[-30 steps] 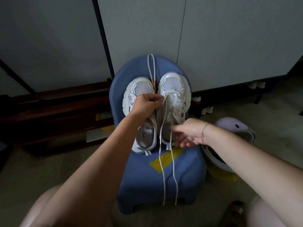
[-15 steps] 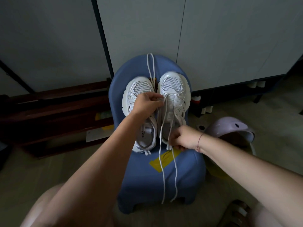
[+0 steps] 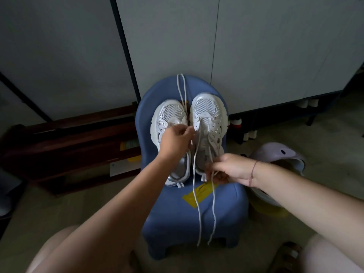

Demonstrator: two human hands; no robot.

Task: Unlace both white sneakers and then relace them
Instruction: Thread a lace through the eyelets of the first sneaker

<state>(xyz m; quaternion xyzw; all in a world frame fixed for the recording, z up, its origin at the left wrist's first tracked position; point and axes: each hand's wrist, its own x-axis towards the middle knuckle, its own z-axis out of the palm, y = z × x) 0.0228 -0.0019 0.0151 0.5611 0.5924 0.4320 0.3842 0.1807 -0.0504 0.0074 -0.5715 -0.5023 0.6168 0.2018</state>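
Left sneaker (image 3: pixel 169 119) and right sneaker (image 3: pixel 208 113) lie together on the chair (image 3: pixel 197 223). Left hand (image 3: pixel 175 143) fingers pinch the lace (image 3: pixel 193 170) by the right sneaker's eyelets; right hand (image 3: pixel 230 170) fingers are clamped on both strands nearer. Uneven pulling could draw one end through, or drag the sneaker off.

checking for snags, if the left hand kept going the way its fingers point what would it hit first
Most likely the right sneaker: the left hand points up and rightward at its inner edge, beside the lace it seems to pinch. Depth is unclear from one view.
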